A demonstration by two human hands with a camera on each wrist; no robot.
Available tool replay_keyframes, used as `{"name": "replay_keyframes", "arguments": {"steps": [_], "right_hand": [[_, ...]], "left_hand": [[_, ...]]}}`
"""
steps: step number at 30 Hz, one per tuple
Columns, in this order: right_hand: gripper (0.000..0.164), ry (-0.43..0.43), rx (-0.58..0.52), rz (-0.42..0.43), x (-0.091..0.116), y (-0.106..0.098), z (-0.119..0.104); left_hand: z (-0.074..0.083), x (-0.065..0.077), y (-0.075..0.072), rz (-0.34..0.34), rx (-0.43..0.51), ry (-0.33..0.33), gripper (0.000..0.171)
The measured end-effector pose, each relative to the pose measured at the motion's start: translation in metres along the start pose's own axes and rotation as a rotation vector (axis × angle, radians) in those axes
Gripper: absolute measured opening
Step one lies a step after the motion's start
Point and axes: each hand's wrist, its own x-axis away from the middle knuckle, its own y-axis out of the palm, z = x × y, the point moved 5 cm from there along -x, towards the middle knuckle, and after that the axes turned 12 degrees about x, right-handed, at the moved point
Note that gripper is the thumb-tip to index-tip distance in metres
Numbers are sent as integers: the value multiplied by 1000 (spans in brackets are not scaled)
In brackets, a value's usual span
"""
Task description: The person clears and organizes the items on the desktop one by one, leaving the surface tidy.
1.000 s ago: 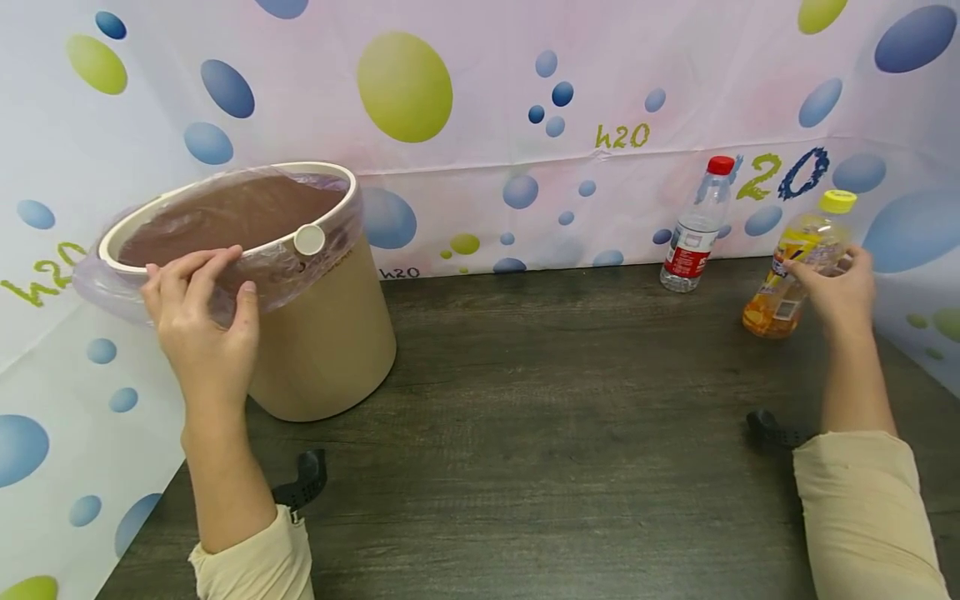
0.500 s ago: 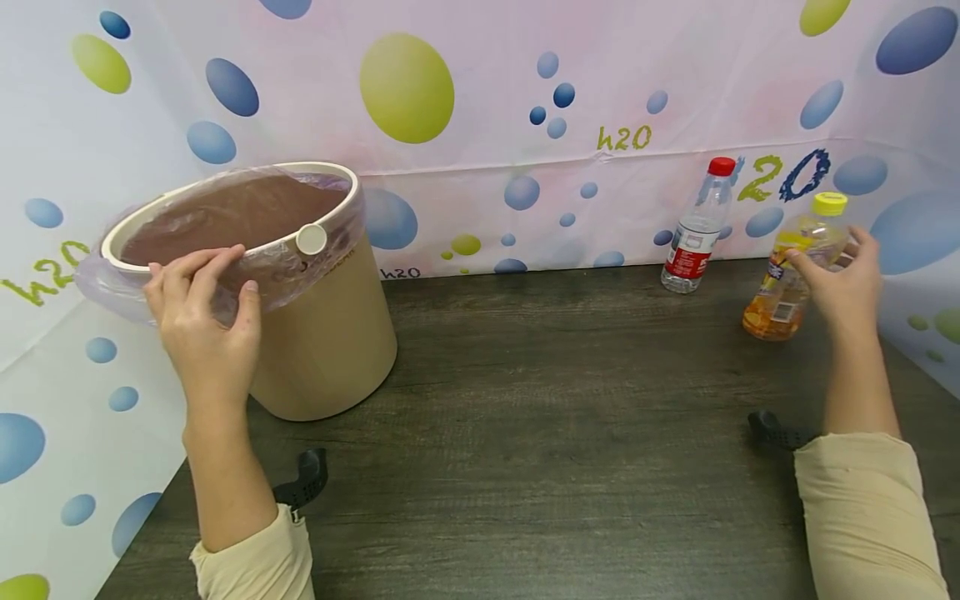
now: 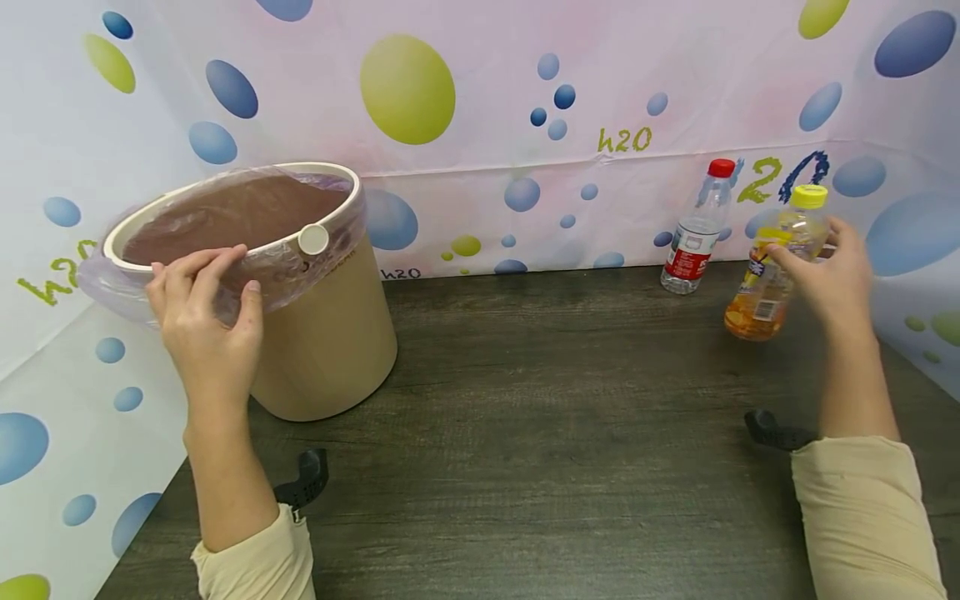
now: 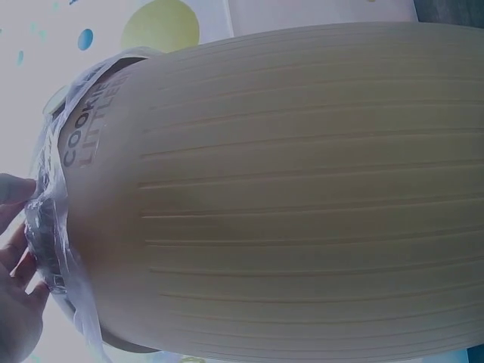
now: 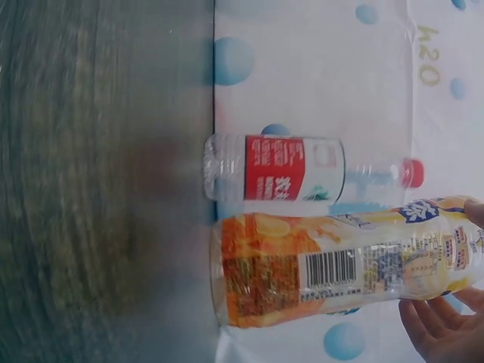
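On the left stands a beige trash bin (image 3: 322,333) with a thin clear plastic bag (image 3: 281,279) folded over its rim. My left hand (image 3: 206,321) holds the bin's near rim through the bag, fingers over the top and thumb outside. The left wrist view shows these fingers (image 4: 19,261) against the bag, beside the bin's ribbed wall. At the right, my right hand (image 3: 832,275) grips the upper part of a yellow-capped drink bottle (image 3: 765,287) with an orange label. That bottle leans slightly; whether its base touches the table I cannot tell.
A red-capped water bottle (image 3: 692,242) stands upright near the back wall, just left of the drink bottle. The dark wood-grain table (image 3: 525,417) stretches between bin and bottles. A patterned sheet (image 3: 487,92) covers the walls. Black wrist mounts (image 3: 303,479) show at both forearms.
My right hand has shifted left a little with the drink bottle, which has come nearer the water bottle. My left hand and the trash bin have stayed put.
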Motion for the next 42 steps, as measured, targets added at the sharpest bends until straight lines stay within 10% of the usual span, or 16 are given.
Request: {"name": "replay_keyframes", "arguments": {"steps": [42], "right_hand": [[81,-271,-32,-141,40,47,-84]], "left_hand": [[4,-1,-1,-11,10,2,27]]}}
